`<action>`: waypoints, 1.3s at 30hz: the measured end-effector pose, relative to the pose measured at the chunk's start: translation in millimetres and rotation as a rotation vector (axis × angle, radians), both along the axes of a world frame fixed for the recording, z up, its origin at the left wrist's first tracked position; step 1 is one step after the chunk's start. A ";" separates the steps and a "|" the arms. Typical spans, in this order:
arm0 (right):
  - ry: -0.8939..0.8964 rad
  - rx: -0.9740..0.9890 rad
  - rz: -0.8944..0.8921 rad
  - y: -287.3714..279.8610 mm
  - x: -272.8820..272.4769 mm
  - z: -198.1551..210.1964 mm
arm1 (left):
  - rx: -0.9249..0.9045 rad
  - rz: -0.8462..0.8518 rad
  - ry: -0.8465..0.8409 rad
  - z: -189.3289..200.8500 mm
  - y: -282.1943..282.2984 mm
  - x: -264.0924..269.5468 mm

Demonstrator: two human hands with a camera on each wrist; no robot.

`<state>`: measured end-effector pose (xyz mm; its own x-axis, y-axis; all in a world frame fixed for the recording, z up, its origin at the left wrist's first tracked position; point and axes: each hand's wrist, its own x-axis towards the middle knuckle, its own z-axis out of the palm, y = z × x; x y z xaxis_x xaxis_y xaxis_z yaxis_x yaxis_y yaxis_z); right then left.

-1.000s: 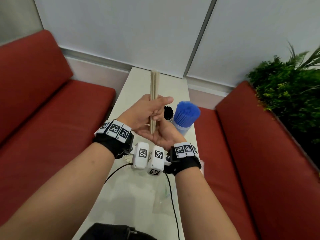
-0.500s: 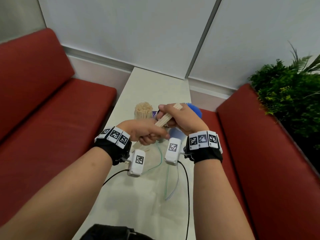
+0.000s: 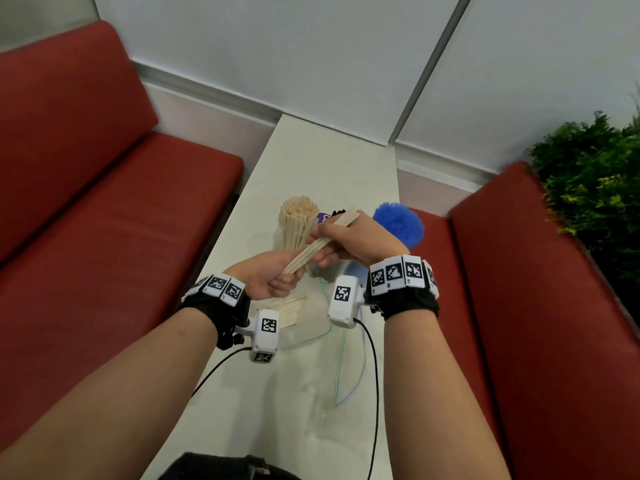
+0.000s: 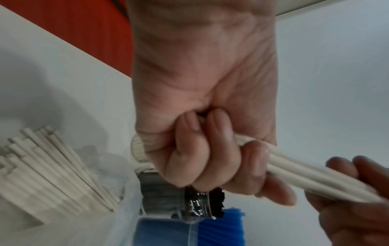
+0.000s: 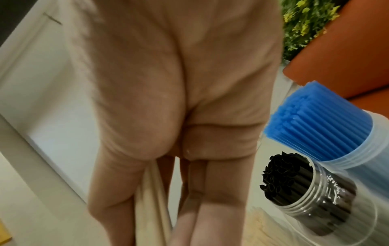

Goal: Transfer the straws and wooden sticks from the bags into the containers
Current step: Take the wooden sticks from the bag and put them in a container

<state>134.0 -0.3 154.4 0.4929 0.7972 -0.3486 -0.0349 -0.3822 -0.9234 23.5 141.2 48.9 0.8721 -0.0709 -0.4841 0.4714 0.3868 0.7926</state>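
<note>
Head view: hands [image 3: 311,261] hide black straws [image 3: 337,213].

I see a red sofa [image 3: 86,209] well left of the grip and a second red sofa [image 3: 540,289] to its right. A leafy green plant [image 3: 595,174] stands far right. Beyond the grip rises a pale wall [image 3: 294,46].

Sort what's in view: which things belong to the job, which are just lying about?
Job:
- bundle of pale wooden sticks, gripped by left hand and right hand
- clear jar of wooden sticks
- blue straws container
- black straws jar
- clear plastic bag

Lying about:
- red benches
- green plant
</note>
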 end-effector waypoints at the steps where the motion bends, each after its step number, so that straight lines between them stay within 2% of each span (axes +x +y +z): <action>1: -0.003 -0.014 -0.009 4.8 4.6 -1.5 | 0.014 0.039 0.014 -3.3 1.5 1.3; 7: -0.120 -0.067 -0.103 38.9 41.8 -11.0 | 0.237 0.292 0.207 -28.1 8.0 11.8; 11: -0.230 -0.107 -0.230 62.1 67.3 -18.0 | 0.358 0.269 0.231 -45.6 7.7 22.5; 14: -0.275 -0.119 -0.320 77.9 83.5 -21.4 | 0.575 0.150 0.175 -63.4 7.6 28.8; 18: -0.325 -0.140 -0.367 92.6 102.0 -24.1 | 1.006 -0.224 0.046 -87.3 5.4 33.2; 22: -0.350 -0.196 -0.353 100.0 104.2 -43.3 | 1.227 -0.460 0.042 -112.9 -3.6 37.2; 27: -0.381 -0.288 -0.324 105.1 94.1 -78.9 | 1.414 -0.617 0.155 -133.6 -15.0 34.1; 30: -0.438 -0.294 -0.266 108.5 88.3 -89.2 | 1.482 -0.646 0.216 -141.5 -20.3 32.3; 32: -0.522 -0.295 -0.218 111.6 87.3 -88.2 | 1.511 -0.646 0.219 -144.8 -22.6 32.7; 37: -0.834 -0.152 -0.250 120.0 76.6 -90.8 | 1.588 -0.726 0.243 -142.4 -21.1 35.7; 39: -0.927 -0.145 -0.161 123.5 67.4 -100.5 | 1.577 -0.755 0.256 -139.8 -18.9 37.0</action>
<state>201.4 123.2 53.8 0.7230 0.6752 0.1460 0.6252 -0.5497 -0.5541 60.6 122.3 -90.9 0.7711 0.2406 -0.5895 0.3299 -0.9429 0.0468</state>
